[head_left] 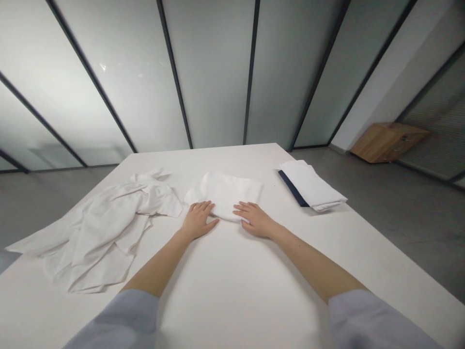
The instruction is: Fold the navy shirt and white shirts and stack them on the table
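Observation:
A folded white cloth (227,191) lies on the white table (232,281) in front of me. My left hand (198,220) rests flat at its near left corner, fingers stretched out and touching the cloth's edge. My right hand (254,218) lies flat on its near right edge, fingers spread. Neither hand grips anything.
A rumpled pile of white garments (105,228) spreads over the table's left side. A stack of folded white and dark cloths (310,189) sits at the right edge. A wooden cabinet (388,140) stands on the floor at far right. Glass wall panels rise behind the table.

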Available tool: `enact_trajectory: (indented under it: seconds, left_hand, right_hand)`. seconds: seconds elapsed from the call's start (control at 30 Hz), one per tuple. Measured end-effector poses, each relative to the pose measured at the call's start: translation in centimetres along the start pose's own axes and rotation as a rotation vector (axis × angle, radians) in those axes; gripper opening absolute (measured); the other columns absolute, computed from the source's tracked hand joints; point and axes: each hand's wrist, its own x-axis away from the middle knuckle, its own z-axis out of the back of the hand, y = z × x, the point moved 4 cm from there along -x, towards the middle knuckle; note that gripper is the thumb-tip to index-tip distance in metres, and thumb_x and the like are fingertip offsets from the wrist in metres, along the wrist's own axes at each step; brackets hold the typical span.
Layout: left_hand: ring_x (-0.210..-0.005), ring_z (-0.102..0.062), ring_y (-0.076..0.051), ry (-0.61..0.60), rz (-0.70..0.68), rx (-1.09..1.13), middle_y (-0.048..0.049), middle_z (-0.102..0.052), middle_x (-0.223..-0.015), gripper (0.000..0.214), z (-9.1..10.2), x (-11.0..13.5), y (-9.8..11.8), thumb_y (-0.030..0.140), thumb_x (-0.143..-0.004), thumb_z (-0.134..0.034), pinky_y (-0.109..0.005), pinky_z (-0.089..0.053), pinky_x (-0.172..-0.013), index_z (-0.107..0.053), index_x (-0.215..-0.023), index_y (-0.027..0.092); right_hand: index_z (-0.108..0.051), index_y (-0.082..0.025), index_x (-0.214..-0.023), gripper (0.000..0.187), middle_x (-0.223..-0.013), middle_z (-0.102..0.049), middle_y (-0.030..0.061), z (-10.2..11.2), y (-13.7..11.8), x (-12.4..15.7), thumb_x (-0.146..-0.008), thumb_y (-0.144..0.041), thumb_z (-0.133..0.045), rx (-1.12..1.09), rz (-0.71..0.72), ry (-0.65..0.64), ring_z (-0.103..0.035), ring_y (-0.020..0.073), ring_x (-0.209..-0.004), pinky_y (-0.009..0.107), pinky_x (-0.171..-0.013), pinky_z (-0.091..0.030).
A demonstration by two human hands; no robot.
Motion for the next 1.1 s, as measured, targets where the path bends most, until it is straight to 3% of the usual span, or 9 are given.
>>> enact_trajectory:
  seconds: [0.13, 0.23, 0.37, 0.6, 0.77, 0.93, 1.1]
  left_hand:
    - [-0.127, -0.045, -0.032, 0.078, 0.043, -0.035, -0.0111, -0.058, -0.131, 0.043, 0.5, 0.0, -1.1, 0.038, -0.083, -0.054, -0.056, -0.022, -0.112, -0.059, -0.123, 0.022]
    - [-0.132, -0.039, -0.033, 0.047, 0.101, -0.03, -0.0108, -0.05, -0.139, 0.046, 0.1, -0.2, -2.3, 0.027, -0.08, -0.052, -0.053, -0.034, -0.106, -0.057, -0.126, 0.022]
    - [-0.126, -0.044, -0.03, 0.017, 0.123, 0.0, -0.0111, -0.053, -0.135, 0.051, 0.0, -0.4, -3.0, 0.015, -0.078, -0.046, -0.047, -0.042, -0.099, -0.055, -0.128, 0.02]
    - [-0.112, -0.052, -0.03, 0.036, 0.06, 0.049, -0.011, -0.06, -0.121, 0.049, 1.1, -0.1, -2.8, 0.026, -0.073, -0.055, -0.045, -0.044, -0.096, -0.058, -0.122, 0.019]
    - [-0.115, -0.053, -0.028, 0.048, 0.018, 0.076, -0.0108, -0.061, -0.12, 0.05, 1.0, -0.1, -3.1, 0.016, -0.07, -0.052, -0.048, -0.035, -0.106, -0.057, -0.119, 0.017]
    - [-0.109, -0.059, -0.026, 0.059, 0.069, 0.191, -0.0108, -0.065, -0.115, 0.045, 0.6, 0.0, -4.0, 0.017, -0.07, -0.051, -0.041, -0.045, -0.099, -0.059, -0.114, 0.017]
    - [-0.095, -0.064, -0.024, 0.182, 0.28, 0.402, -0.0054, -0.069, -0.102, 0.04, 1.0, 0.4, -5.7, 0.028, -0.068, -0.052, -0.036, -0.05, -0.087, -0.062, -0.106, 0.019]
  right_hand:
    - [-0.057, -0.023, -0.129, 0.047, -0.141, -0.051, 0.0068, 0.4, 2.4, 0.3, -0.083, -0.018, -0.05, 0.035, -0.115, 0.027, -0.04, 0.0228, -0.135, 0.046, -0.11, -0.029]
    - [-0.055, -0.019, -0.132, 0.05, -0.144, -0.047, 0.0112, 0.5, 2.8, 0.4, -0.084, -0.03, -0.056, 0.056, -0.148, 0.051, -0.041, 0.0247, -0.134, 0.044, -0.109, -0.031]
    - [-0.059, -0.018, -0.128, 0.045, -0.141, -0.05, 0.0117, 0.3, 2.8, 0.1, -0.085, -0.034, -0.058, 0.101, -0.191, 0.089, -0.046, 0.025, -0.13, 0.042, -0.106, -0.037]
    - [-0.071, -0.02, -0.107, 0.029, -0.115, -0.069, 0.0067, 0.7, 3.9, 0.2, -0.084, -0.029, -0.056, 0.006, -0.265, 0.222, -0.061, 0.023, -0.112, 0.038, -0.098, -0.045]
    - [-0.071, -0.023, -0.104, 0.029, -0.107, -0.072, 0.0056, 1.3, 5.1, 0.9, -0.086, -0.037, -0.052, -0.098, -0.325, 0.309, -0.066, 0.0228, -0.102, 0.037, -0.092, -0.048]
    - [-0.064, -0.02, -0.119, 0.049, -0.123, -0.064, 0.0111, 1.6, 5.7, 1.6, -0.076, -0.042, -0.064, -0.057, -0.194, 0.223, -0.057, 0.0273, -0.116, 0.044, -0.1, -0.041]
    - [-0.048, -0.021, -0.138, 0.075, -0.146, -0.043, 0.0133, 1.1, 6.8, 2.2, -0.071, -0.047, -0.07, -0.033, -0.199, 0.147, -0.038, 0.0303, -0.134, 0.051, -0.107, -0.031]
